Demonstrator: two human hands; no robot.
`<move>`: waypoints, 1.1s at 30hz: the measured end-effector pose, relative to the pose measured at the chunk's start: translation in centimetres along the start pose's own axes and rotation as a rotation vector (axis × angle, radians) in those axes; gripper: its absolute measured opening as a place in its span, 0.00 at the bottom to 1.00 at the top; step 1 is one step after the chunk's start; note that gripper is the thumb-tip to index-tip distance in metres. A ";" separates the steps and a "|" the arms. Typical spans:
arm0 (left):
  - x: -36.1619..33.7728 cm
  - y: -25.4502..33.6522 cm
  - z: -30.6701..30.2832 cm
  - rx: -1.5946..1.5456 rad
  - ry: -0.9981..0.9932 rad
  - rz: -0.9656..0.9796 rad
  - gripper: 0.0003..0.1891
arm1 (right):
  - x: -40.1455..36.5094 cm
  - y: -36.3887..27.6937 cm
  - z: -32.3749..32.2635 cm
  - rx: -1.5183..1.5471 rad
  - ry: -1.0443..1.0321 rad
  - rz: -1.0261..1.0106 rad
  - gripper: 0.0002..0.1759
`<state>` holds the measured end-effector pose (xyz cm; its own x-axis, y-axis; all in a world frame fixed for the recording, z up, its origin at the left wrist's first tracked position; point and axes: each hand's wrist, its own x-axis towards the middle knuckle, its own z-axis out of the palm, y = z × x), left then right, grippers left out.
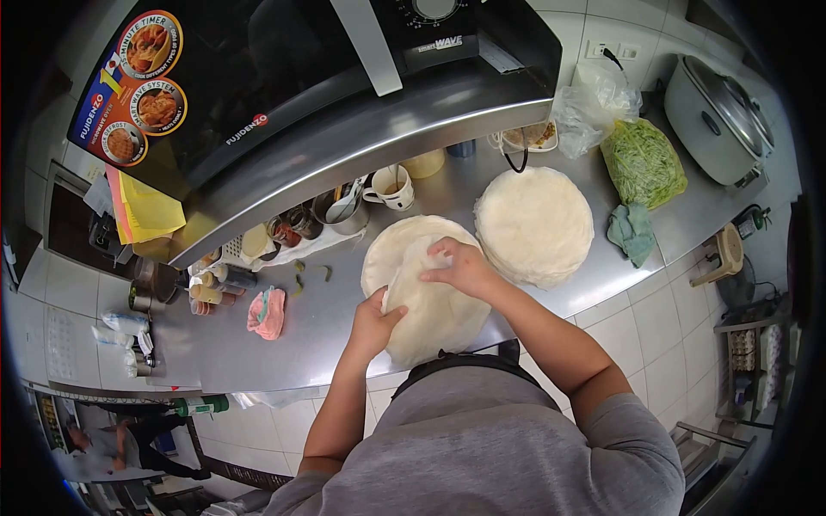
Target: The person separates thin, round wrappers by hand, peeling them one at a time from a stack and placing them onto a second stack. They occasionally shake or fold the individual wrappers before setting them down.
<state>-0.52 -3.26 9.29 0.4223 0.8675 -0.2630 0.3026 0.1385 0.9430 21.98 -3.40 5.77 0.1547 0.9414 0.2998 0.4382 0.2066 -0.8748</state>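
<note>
- Centrally, a thin, pale sheet [439, 320] lies loosely, partly folded, over a round stack [389, 244] of similar sheets, its near side reaching the front edge of the steel counter [335, 357].
- The left hand [372, 328] seems to pinch the sheet's left edge between thumb and fingers.
- The right hand [469, 268] curves over the upper part, thumb and fingertips apart and touching the sheet; whether it grips cannot be told.
- The step in hand looks like easing one sheet loose from those below; any further lift calls for a light, even pull on both sides, since it looks easy to tear.
- Just right of it sits a second round stack [533, 225].
- Beyond are a mug [393, 188], a bag of shredded greens [644, 163] and a green cloth [632, 234].
- Farther left lies a pink cloth [267, 313].
</note>
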 end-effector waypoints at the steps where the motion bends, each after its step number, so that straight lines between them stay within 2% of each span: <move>1: -0.1 -0.2 -0.3 0.001 0.001 0.002 0.19 | 0.0 0.1 -0.3 0.024 -0.016 0.080 0.17; 2: -0.2 -0.5 -0.8 -0.039 0.026 -0.012 0.20 | 0.0 0.3 -0.6 0.048 -0.036 0.158 0.16; 3: -0.2 -0.8 -1.4 -0.078 0.053 -0.027 0.21 | 0.3 0.7 -1.4 0.049 -0.039 0.155 0.16; 5: 0.1 -2.0 -3.0 -0.157 0.068 -0.071 0.20 | 0.9 1.7 -3.9 0.326 0.026 0.499 0.08; 6: 0.3 -2.6 -3.6 -0.237 0.078 -0.113 0.19 | 0.7 1.6 -4.9 0.322 0.022 0.497 0.08; 8: 0.8 -4.0 -4.4 -0.296 0.088 -0.123 0.20 | 0.5 1.2 -6.7 0.509 0.067 0.612 0.09; 11: 2.0 -6.0 -4.6 -0.356 0.107 -0.160 0.20 | 0.0 2.2 -7.4 0.514 0.064 0.532 0.07; 15: 3.7 -9.1 -5.1 -0.344 0.178 -0.229 0.20 | -0.4 3.0 -8.8 0.547 0.099 0.573 0.06; 22: 4.3 -11.0 -6.4 -0.239 0.230 -0.239 0.22 | -2.0 2.6 -15.7 0.611 0.334 0.536 0.06; 24: 4.8 -11.1 -6.7 0.127 0.264 -0.178 0.28 | -2.6 0.2 -18.0 0.678 0.330 0.498 0.06; 25: 4.7 -9.4 -5.8 0.126 0.256 -0.176 0.28 | -2.8 -0.7 -18.7 0.674 0.338 0.499 0.06; 27: 3.8 -2.4 -2.5 0.775 0.484 0.089 0.39 | -3.3 -2.3 -19.7 0.582 0.191 0.481 0.07; 28: 4.0 0.0 -0.7 0.650 0.317 0.224 0.43 | -3.6 -3.2 -20.1 0.526 0.104 0.525 0.09; 29: 4.2 2.2 1.3 0.519 0.150 0.353 0.47 | -4.0 -4.3 -20.2 0.520 0.111 0.527 0.09; 31: 3.3 7.2 6.6 0.381 -0.163 0.600 0.49 | -4.2 -6.7 -20.0 0.284 -0.256 0.489 0.14; 32: 2.3 10.1 9.3 0.367 -0.235 0.655 0.44 | -4.4 -7.5 -20.1 0.279 -0.252 0.488 0.14; 33: 1.8 12.0 11.0 0.353 -0.310 0.710 0.39 | -4.7 -8.2 -20.3 0.299 -0.365 0.472 0.15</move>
<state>13.29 -5.30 17.91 0.8121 0.5152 0.2740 0.1047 -0.5906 0.8001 35.62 -14.97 19.28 -0.0633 0.9678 -0.2435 0.1245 -0.2344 -0.9641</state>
